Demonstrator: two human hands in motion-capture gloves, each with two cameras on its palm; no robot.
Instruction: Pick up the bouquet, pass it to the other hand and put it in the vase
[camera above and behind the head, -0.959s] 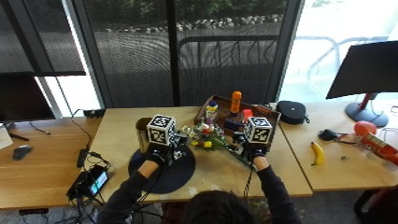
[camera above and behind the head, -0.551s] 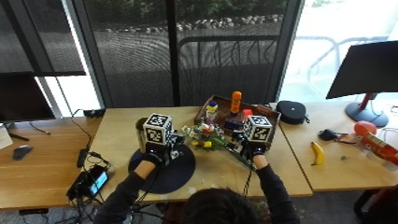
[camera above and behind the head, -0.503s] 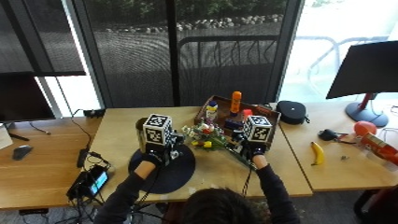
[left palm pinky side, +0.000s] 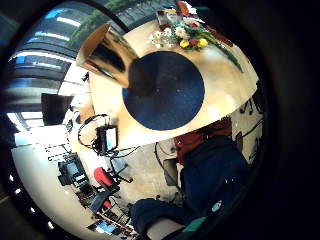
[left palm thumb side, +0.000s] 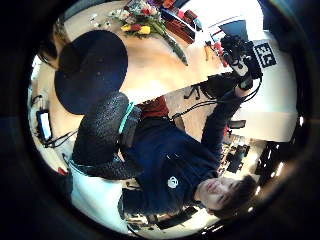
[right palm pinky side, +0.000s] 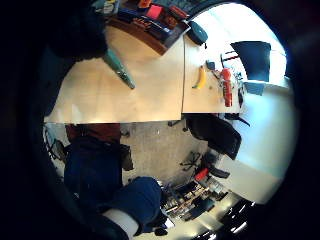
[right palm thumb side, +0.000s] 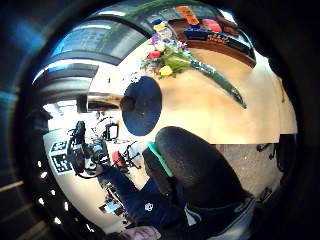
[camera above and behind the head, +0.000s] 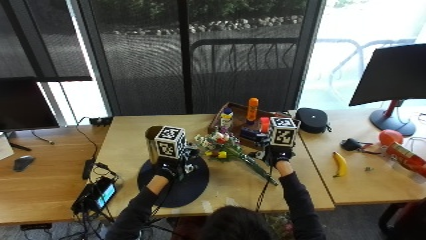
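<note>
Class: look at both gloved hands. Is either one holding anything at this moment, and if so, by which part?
Nothing is held. The bouquet lies on the table between the left hand and the right hand.

bouquet (camera above and behind the head: 223, 146) multicoloured; vase (camera above and behind the head: 152, 141) gold, mat (camera above and behind the head: 180, 180) dark blue

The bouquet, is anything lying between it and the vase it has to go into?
Nothing visible does. The bouquet lies flat on the table, its blooms toward the vase, which stands at the far edge of the round dark mat. Only bare tabletop and mat show between them; the left hand hovers over the mat.
</note>
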